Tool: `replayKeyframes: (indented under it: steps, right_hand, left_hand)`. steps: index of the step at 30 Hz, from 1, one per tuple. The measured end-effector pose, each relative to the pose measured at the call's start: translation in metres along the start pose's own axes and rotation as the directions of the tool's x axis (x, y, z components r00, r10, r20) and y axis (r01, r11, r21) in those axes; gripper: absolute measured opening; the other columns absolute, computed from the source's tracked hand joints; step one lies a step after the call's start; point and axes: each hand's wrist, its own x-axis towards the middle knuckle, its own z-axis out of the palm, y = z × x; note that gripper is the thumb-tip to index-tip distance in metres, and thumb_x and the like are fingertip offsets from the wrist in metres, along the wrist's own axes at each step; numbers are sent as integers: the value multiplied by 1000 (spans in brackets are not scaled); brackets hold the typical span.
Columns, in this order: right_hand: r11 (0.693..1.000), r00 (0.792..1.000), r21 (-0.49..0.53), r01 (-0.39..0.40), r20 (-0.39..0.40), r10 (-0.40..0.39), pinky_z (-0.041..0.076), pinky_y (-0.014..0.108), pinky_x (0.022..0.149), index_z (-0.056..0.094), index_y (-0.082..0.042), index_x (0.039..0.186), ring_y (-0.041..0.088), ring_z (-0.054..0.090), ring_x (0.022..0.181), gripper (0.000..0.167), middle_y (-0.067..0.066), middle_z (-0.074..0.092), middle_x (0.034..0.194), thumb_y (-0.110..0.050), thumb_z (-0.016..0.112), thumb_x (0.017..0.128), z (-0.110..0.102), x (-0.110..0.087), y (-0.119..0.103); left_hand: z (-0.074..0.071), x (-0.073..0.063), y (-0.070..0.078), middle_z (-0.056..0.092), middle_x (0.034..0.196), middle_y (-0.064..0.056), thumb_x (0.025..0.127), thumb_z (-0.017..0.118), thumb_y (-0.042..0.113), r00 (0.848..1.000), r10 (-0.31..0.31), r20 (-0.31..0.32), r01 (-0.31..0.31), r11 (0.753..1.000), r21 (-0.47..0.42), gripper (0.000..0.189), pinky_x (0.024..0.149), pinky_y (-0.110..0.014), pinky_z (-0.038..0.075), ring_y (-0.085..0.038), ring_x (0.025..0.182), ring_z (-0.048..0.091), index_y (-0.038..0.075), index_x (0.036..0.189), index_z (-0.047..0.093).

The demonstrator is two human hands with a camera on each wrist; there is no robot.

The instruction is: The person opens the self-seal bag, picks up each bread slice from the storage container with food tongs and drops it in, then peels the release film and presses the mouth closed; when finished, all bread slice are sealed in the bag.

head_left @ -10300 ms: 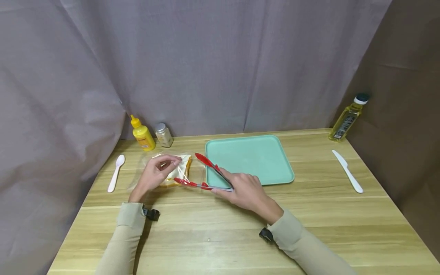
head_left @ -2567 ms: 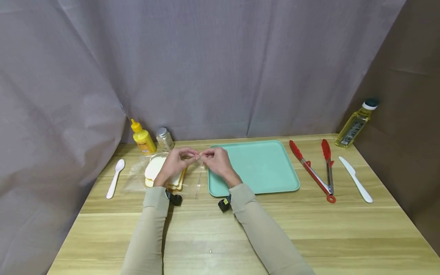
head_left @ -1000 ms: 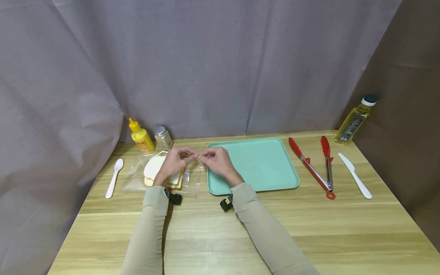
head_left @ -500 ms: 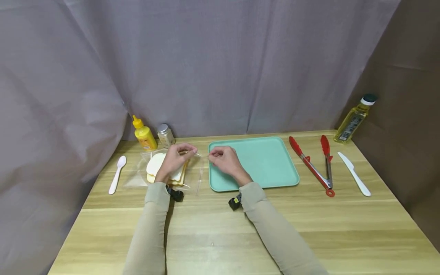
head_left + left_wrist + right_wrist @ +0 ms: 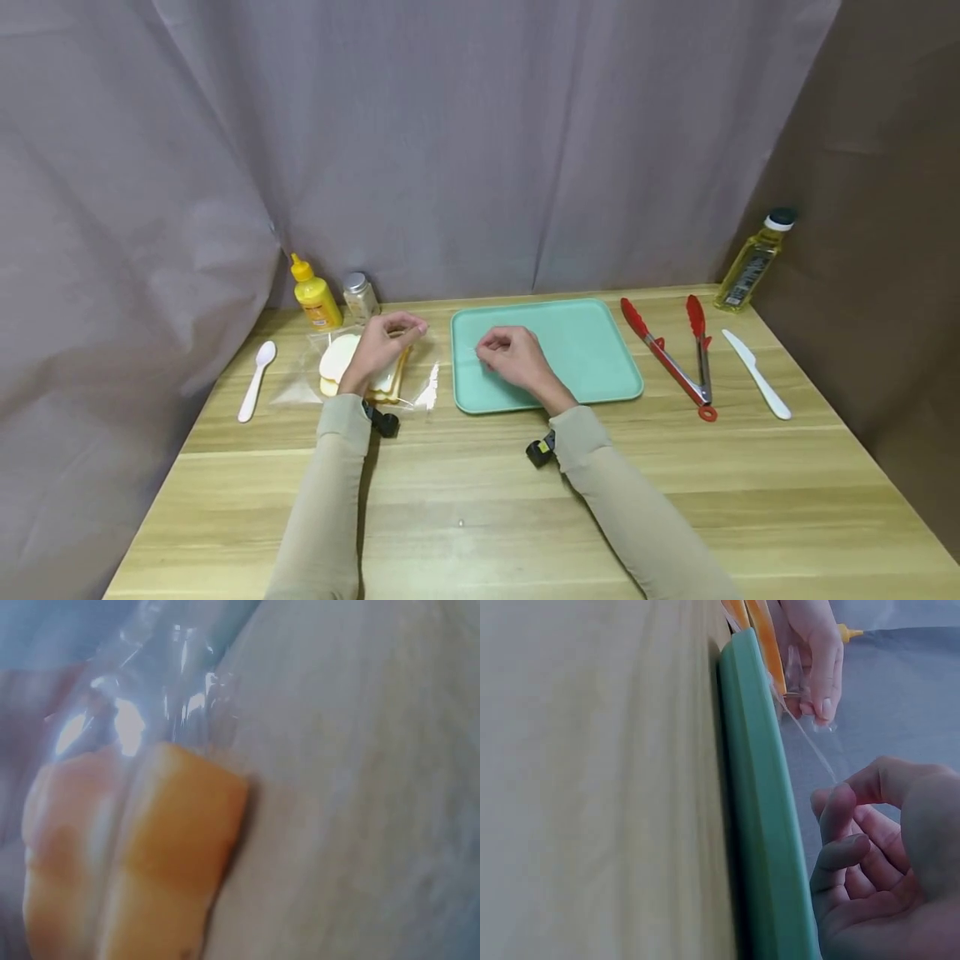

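Observation:
A clear plastic bag (image 5: 430, 390) with slices of bread (image 5: 339, 357) inside lies left of the mint-green tray (image 5: 551, 321). My left hand (image 5: 384, 343) is over the bag's right part, pinching its clear film between thumb and fingers. In the left wrist view the crusts of the bread (image 5: 180, 840) show through the film. My right hand (image 5: 517, 358) is over the tray's left part, thumb and forefinger together. In the right wrist view a thin stretch of film (image 5: 810, 742) runs from the bag to these fingertips, which pinch its edge.
Behind the bag stand a yellow squeeze bottle (image 5: 315, 298) and a shaker jar (image 5: 362, 297). A white spoon (image 5: 257, 382) lies at left. Right of the tray are red-tipped tongs (image 5: 678, 367), a white knife (image 5: 757, 375) and an oil bottle (image 5: 753, 265).
The tongs, earlier in my right hand, now lie right of the tray. My hands met at the bag's edge; since then my right hand has drawn right, over the tray. My left hand has barely moved.

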Motion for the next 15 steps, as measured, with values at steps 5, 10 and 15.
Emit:
replayKeyframes:
  steps: [5, 10, 15]
  right_hand:
    - [1000, 1000, 0, -11, 24, 11, 58, 31, 68, 82, -9, 103, 21, 75, 72, 14, 4, 79, 89, -18, 72, 100, -8, -12, 2]
    - [1000, 999, -6, -8, 45, 8, 56, 29, 67, 82, -8, 103, 21, 75, 72, 13, 5, 79, 88, -18, 73, 101, -17, -20, 5]
    - [1000, 996, -24, -5, 85, 7, 53, 28, 64, 82, -9, 104, 21, 74, 72, 15, 7, 79, 88, -21, 72, 102, -28, -33, 5]
  left_hand:
    - [-1, 0, -4, 80, 121, -11, 101, 79, 30, 1000, 13, -3, -13, 1000, 5, 25, 113, -51, 55, -29, 116, 72, 11, 118, 79]
    - [-1, 0, -6, 80, 121, -9, 101, 79, 29, 1000, 8, -15, -8, 1000, -3, 24, 113, -50, 54, -26, 115, 72, 12, 117, 79]
    - [-1, 0, -5, 80, 121, -9, 101, 78, 29, 999, 16, -32, -16, 1000, 7, 24, 115, -50, 53, -26, 116, 72, 12, 118, 79]
